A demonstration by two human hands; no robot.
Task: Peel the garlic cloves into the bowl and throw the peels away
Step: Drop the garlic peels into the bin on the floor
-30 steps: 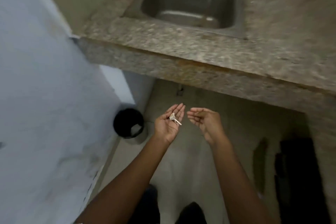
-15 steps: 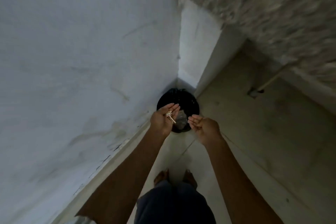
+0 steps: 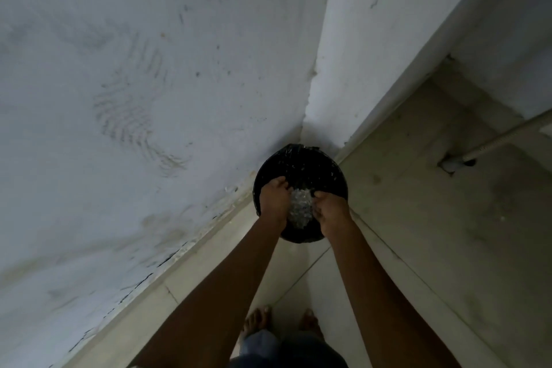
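Both of my hands hang over a round black trash bin [image 3: 301, 166] that stands on the floor in the wall corner. My left hand [image 3: 273, 202] is turned palm down over the bin's left side, fingers reaching in. My right hand [image 3: 331, 210] is beside it over the right side, with its fingers loosely bent downward. The two hands are close but apart. No garlic peels show in either hand. Between the hands, pale crumpled waste [image 3: 298, 209] lies inside the bin. The bowl and the garlic cloves are out of sight.
A scuffed white wall [image 3: 149, 98] runs along the left, and a white pillar [image 3: 373, 54] stands behind the bin. A pale tiled floor [image 3: 433, 233] spreads to the right, with a pipe [image 3: 493, 143] low on the far wall. My bare feet [image 3: 283, 323] stand just behind the bin.
I have turned from the sink counter to the bin and lowered both hands over it. My left palm, which carried the peels facing up, now faces down, and the peels no longer show.
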